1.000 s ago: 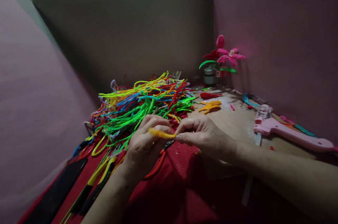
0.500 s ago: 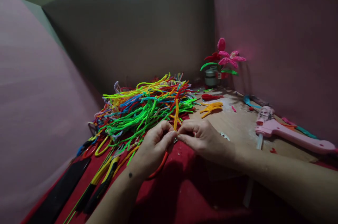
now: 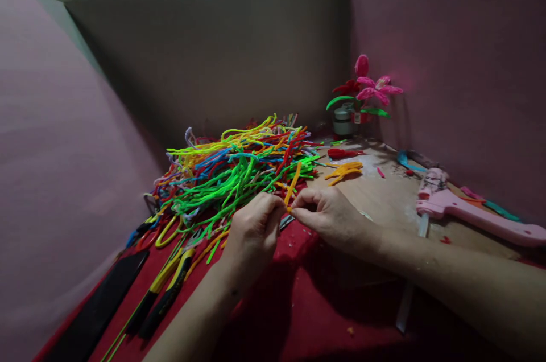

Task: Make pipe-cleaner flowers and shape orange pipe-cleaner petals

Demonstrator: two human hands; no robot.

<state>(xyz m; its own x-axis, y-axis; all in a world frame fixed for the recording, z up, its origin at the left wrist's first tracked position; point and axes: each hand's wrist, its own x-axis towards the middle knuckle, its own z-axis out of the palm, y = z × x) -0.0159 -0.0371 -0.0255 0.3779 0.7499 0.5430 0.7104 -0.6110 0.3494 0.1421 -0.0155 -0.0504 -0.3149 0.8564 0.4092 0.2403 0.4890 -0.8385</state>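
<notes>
My left hand [image 3: 255, 230] and my right hand [image 3: 330, 215] meet at their fingertips over the red cloth [image 3: 298, 305]. Both pinch the lower end of a short orange pipe cleaner [image 3: 293, 182], which stands up between them, tilted to the right. Just behind my hands lies a big heap of pipe cleaners [image 3: 239, 165] in green, yellow, red and blue.
A pink glue gun [image 3: 469, 211] lies on the wooden board [image 3: 384, 197] at the right. Orange pieces [image 3: 343, 170] and a red piece [image 3: 341, 153] lie on that board. A pink pipe-cleaner flower in a small pot [image 3: 360, 94] stands in the far corner. Pliers with yellow-black handles [image 3: 164, 288] and a black flat object [image 3: 98, 311] lie at the left.
The orange pipe cleaner lay level between my fingertips; now it stands upright, leaning right. My hands have drawn closer together and a little farther from me.
</notes>
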